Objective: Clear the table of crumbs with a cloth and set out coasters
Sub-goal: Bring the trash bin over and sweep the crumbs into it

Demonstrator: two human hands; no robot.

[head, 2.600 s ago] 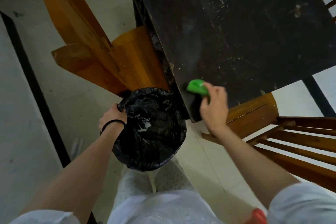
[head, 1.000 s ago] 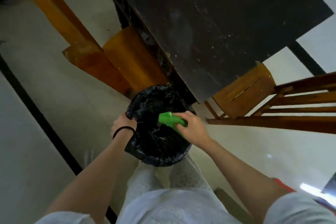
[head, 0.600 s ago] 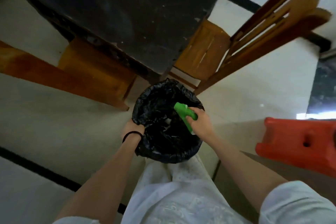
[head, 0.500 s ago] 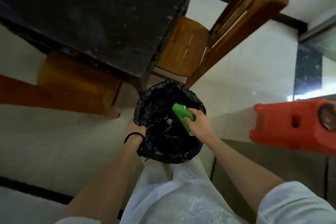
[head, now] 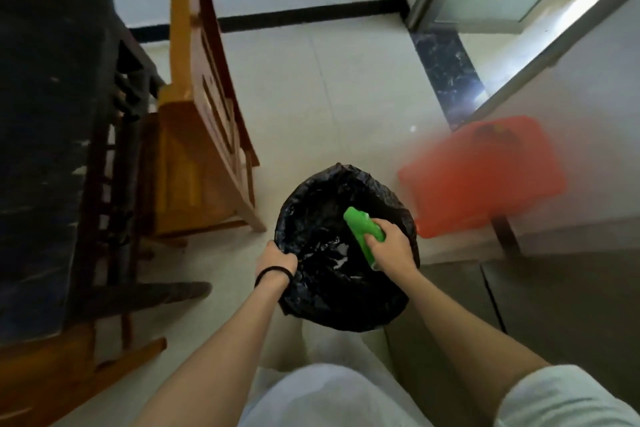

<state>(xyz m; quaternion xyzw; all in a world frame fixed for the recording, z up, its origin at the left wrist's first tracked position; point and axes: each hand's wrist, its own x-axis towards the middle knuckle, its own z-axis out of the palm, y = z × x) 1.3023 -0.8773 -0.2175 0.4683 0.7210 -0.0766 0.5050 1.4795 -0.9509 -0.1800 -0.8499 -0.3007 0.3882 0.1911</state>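
Over the tiled floor (head: 346, 97), my left grip (head: 275, 258) is clamping the bin (head: 346, 305) rim, my right grip (head: 393, 248) clamping the cloth (head: 362, 225) inside: I'm judging crumbs are being shaken off; coasters next.

Your arms are bare from the short sleeves down; the right sleeve (head: 568, 395) is pale, whitish cloth, cut off above the elbow; a thin black band (head: 273, 272) circles your left wrist; your trousers (head: 332, 395) are white, of a light fabric.
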